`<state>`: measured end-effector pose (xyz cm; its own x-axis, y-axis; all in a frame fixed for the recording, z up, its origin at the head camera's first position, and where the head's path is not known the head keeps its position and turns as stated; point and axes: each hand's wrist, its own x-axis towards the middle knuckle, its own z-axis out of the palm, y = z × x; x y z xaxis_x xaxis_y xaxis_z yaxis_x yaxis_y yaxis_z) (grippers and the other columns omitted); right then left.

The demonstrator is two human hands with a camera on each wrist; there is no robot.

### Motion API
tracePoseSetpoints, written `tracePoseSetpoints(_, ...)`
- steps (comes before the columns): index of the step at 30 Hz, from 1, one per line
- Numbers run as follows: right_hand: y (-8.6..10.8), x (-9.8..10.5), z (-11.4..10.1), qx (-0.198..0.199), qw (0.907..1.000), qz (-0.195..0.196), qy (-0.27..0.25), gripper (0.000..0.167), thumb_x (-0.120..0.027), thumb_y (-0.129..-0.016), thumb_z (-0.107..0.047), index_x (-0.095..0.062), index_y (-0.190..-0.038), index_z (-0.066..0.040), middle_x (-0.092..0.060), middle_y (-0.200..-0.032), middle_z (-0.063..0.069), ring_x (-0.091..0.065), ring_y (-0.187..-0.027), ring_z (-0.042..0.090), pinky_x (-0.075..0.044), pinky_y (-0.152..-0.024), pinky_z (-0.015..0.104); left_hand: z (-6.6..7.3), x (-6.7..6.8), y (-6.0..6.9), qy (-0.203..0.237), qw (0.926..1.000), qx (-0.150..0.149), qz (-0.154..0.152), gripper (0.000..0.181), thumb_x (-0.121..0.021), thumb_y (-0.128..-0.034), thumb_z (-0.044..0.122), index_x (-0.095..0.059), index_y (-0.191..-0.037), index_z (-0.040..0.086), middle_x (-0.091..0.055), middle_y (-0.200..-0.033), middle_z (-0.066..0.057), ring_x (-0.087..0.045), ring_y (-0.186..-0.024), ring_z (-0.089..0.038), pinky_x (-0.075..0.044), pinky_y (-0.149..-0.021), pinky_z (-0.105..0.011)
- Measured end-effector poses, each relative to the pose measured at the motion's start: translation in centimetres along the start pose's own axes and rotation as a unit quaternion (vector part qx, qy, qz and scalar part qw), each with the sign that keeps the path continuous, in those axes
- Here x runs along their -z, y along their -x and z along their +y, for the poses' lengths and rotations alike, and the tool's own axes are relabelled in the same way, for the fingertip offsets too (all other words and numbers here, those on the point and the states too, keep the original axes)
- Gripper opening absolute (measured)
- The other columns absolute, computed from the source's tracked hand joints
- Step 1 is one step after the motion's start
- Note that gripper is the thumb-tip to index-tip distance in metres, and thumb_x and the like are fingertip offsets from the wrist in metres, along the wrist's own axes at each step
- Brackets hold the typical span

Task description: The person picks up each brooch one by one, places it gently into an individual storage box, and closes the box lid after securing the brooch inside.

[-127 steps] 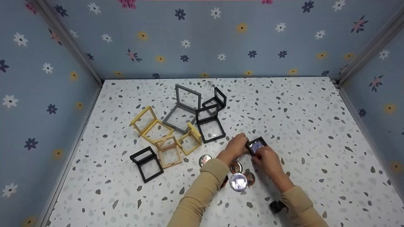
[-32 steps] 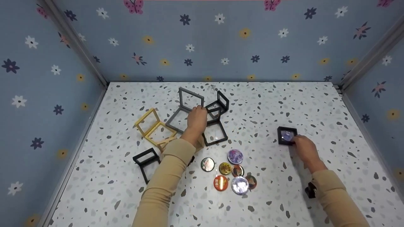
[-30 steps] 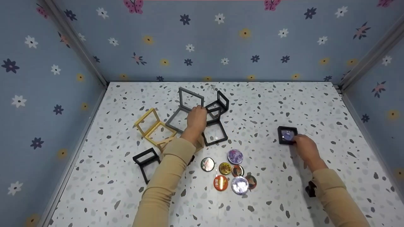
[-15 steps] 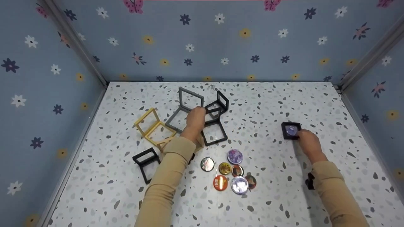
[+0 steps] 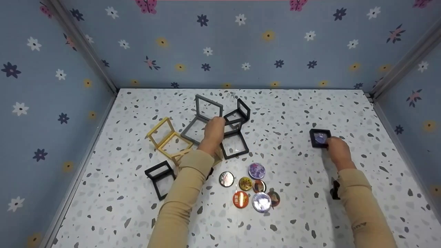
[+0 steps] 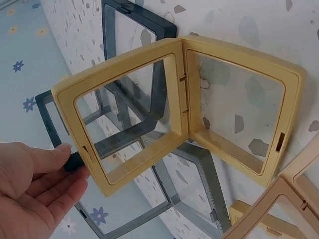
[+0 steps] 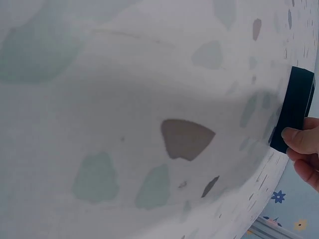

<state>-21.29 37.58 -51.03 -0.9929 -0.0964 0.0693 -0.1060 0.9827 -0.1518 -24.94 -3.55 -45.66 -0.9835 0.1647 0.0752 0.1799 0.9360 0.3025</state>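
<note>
My left hand [image 5: 214, 132] pinches the raised half of an open black display frame [image 5: 244, 143] between thumb and fingertips. In the left wrist view that black frame [image 6: 44, 108] passes behind a smaller open yellow frame [image 6: 178, 82]; my hand [image 6: 42, 186] is at its corner. Over on the right side of the table, my right hand [image 5: 339, 151] holds a small closed black display frame [image 5: 312, 138] with a round purple badge [image 5: 320, 138] inside. Its dark edge [image 7: 296, 104] is pinched by my right hand [image 7: 306, 149] in the right wrist view. Whether it touches the tabletop I cannot tell.
Around my left hand stand other open frames: a grey frame [image 5: 196, 119], a large yellow frame [image 5: 163, 144], a smaller black frame [image 5: 247, 110] and another black frame [image 5: 158, 187]. Several round badges, including a purple badge [image 5: 256, 171] and a red badge [image 5: 240, 199], lie mid-table.
My hands have parted from the middle: the left reached to the black frame among the open ones, the right carried the badge-filled frame rightward. Lately the right drifts farther back; the left stays.
</note>
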Motion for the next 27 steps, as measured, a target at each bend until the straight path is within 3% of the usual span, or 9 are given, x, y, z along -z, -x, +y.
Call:
tracePoseSetpoints(7,-0.5,0.2,0.0,-0.008,0.9999,0.004,-0.008,0.007,-0.051,-0.075,0.014,-0.058,-0.075,0.011,-0.055,-0.075,0.028,-0.053,-0.071,0.044,-0.042,-0.06,0.051,0.4,0.0,0.4,0.002,0.9998,-0.016,-0.009,0.015,-0.05,-0.0833,-0.008,-0.064,-0.083,-0.002,-0.062,-0.087,-0.017,-0.061,-0.08,-0.029,-0.049,-0.066,-0.038)
tracePoseSetpoints(17,-1.0,0.2,0.5,-0.006,0.9994,-0.023,-0.024,0.013,-0.053,-0.076,0.014,-0.057,-0.088,0.013,-0.054,-0.088,0.032,-0.052,-0.083,0.046,-0.041,-0.071,0.053,1.2,-0.2,0.8,-0.006,0.9997,-0.021,-0.01,0.017,-0.049,-0.0836,-0.008,-0.064,-0.083,-0.002,-0.062,-0.087,-0.018,-0.061,-0.081,-0.03,-0.049,-0.067,-0.038)
tracePoseSetpoints(27,-0.2,-0.3,0.2,-0.007,0.9981,0.018,-0.058,0.025,-0.049,-0.079,0.014,-0.05,-0.104,0.016,-0.044,-0.101,0.034,-0.048,-0.088,0.051,-0.04,-0.074,0.056,1.5,-0.3,1.7,0.002,0.9989,-0.043,0.019,0.013,-0.051,-0.0816,-0.006,-0.062,-0.077,-0.002,-0.062,-0.082,-0.017,-0.061,-0.075,-0.031,-0.049,-0.061,-0.04)
